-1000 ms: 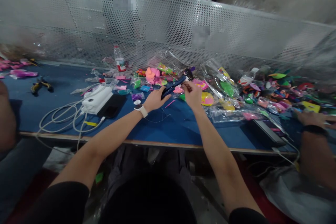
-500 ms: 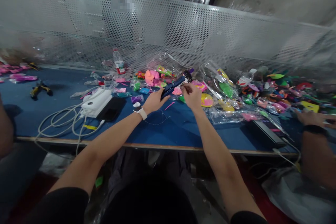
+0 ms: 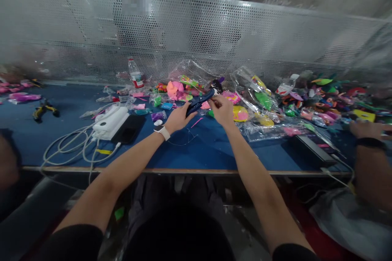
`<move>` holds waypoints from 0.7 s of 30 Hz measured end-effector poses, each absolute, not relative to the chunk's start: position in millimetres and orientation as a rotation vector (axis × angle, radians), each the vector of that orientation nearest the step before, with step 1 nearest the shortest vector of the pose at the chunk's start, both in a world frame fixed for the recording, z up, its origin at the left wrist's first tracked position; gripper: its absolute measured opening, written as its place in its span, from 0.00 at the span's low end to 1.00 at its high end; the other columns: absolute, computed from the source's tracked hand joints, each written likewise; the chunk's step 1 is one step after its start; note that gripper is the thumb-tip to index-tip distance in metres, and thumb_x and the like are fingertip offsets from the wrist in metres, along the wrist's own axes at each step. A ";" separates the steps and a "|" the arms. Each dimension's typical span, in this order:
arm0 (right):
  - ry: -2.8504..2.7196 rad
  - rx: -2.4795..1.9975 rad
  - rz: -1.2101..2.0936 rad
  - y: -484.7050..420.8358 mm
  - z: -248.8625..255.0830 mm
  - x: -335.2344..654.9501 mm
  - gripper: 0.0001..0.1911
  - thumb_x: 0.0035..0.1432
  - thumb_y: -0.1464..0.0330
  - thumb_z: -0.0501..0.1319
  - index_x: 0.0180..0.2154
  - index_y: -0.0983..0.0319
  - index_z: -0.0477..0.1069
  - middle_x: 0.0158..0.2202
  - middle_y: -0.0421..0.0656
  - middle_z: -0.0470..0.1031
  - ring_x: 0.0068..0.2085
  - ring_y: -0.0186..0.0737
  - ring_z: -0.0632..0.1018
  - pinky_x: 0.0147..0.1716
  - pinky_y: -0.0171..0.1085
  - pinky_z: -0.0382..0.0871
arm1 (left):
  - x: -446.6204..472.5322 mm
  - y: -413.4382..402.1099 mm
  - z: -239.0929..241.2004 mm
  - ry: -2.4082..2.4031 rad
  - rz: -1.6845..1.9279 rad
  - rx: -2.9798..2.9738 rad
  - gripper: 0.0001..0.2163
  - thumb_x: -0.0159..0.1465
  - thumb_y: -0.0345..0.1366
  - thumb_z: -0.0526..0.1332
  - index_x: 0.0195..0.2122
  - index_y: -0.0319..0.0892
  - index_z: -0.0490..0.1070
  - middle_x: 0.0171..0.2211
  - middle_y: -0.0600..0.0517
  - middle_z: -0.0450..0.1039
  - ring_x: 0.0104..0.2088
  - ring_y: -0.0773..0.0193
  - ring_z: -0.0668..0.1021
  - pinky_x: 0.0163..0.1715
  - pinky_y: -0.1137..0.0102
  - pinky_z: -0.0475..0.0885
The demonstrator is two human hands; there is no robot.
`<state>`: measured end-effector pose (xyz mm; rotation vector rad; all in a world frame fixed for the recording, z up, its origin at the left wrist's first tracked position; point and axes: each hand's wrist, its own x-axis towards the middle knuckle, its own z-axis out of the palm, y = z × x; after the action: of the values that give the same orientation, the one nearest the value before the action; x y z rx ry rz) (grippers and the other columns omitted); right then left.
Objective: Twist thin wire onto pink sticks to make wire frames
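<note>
My left hand [image 3: 178, 118], with a white-banded watch on its wrist, is wrapped round a dark blue plier-like tool [image 3: 200, 101]. The tool points up and to the right above the blue table. At its far tip, my right hand [image 3: 223, 110] has its fingers pinched together. Whatever lies between those fingertips is too small to make out. A thin pink strip [image 3: 197, 122] and a fine looped thread [image 3: 186, 142] lie on the table below the tool. Behind my hands is a pink crumpled piece [image 3: 175, 90] among bagged coloured bits.
A white power bank [image 3: 112, 122], cables and a black phone [image 3: 130, 129] lie left. Yellow-black pliers [image 3: 45, 110] are farther left. Clear plastic bags and colourful toys [image 3: 324, 102] crowd the right, near another person's hand [image 3: 367, 132]. A perforated metal screen [image 3: 196, 32] stands behind.
The view has shifted slightly. My left hand keeps its grip on the dark blue tool, and my right fingers stay pinched by its tip.
</note>
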<state>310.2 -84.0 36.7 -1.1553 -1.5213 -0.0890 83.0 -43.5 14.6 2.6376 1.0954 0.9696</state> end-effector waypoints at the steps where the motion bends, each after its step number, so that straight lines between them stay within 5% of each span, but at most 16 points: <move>1: -1.528 -1.153 -0.098 -84.0 36.8 310.7 0.15 0.68 0.57 0.65 0.35 0.59 0.81 0.32 0.45 0.81 0.30 0.41 0.76 0.34 0.42 0.70 | 83.0 -43.6 15.1 1.105 0.966 2.643 0.21 0.77 0.51 0.55 0.61 0.39 0.66 0.45 0.40 0.82 0.44 0.47 0.84 0.45 0.59 0.76; 10: -1.560 -1.156 -0.164 -77.7 32.6 316.9 0.14 0.70 0.60 0.62 0.37 0.60 0.81 0.34 0.47 0.82 0.36 0.45 0.79 0.40 0.46 0.76 | 84.8 -46.2 18.7 1.146 0.884 2.715 0.19 0.79 0.47 0.54 0.60 0.37 0.66 0.40 0.40 0.81 0.38 0.49 0.84 0.39 0.63 0.73; 14: -1.570 -1.152 -0.282 -74.2 31.5 327.3 0.12 0.69 0.62 0.63 0.47 0.59 0.81 0.48 0.52 0.84 0.53 0.54 0.81 0.57 0.57 0.75 | 86.2 -47.3 18.2 1.125 0.817 2.762 0.18 0.79 0.48 0.54 0.57 0.38 0.68 0.36 0.42 0.81 0.37 0.51 0.84 0.36 0.65 0.71; 18: -1.689 -1.104 -0.373 -77.9 36.3 335.6 0.25 0.70 0.63 0.59 0.66 0.55 0.70 0.66 0.49 0.74 0.70 0.56 0.70 0.70 0.64 0.64 | 87.5 -49.4 17.4 1.087 0.777 2.796 0.19 0.79 0.48 0.54 0.58 0.36 0.69 0.37 0.41 0.81 0.37 0.50 0.83 0.36 0.65 0.71; 21: -1.774 -1.118 -0.400 -82.8 41.5 336.6 0.25 0.73 0.63 0.56 0.68 0.51 0.67 0.70 0.45 0.70 0.75 0.54 0.63 0.73 0.66 0.57 | 87.8 -51.6 19.3 1.002 0.832 2.724 0.19 0.79 0.47 0.54 0.56 0.35 0.71 0.35 0.42 0.81 0.35 0.52 0.83 0.36 0.66 0.71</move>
<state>336.6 -82.8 41.5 -1.1177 -1.7741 -0.4002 87.8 -51.6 19.3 2.7237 1.0019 0.8325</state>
